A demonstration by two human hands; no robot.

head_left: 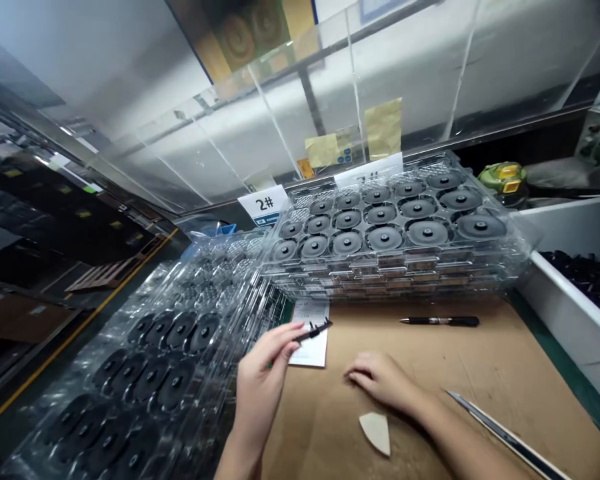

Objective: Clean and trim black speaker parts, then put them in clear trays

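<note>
Pinching a black tool in my left grip, right grip open, near the stacked trays.

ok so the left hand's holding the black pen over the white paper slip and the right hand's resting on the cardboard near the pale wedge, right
Not quite: the head view shows the left hand holding a small black tool, not the pen, over the white paper slip. The black pen lies on the brown cardboard. The right hand does rest near the pale wedge.
</note>
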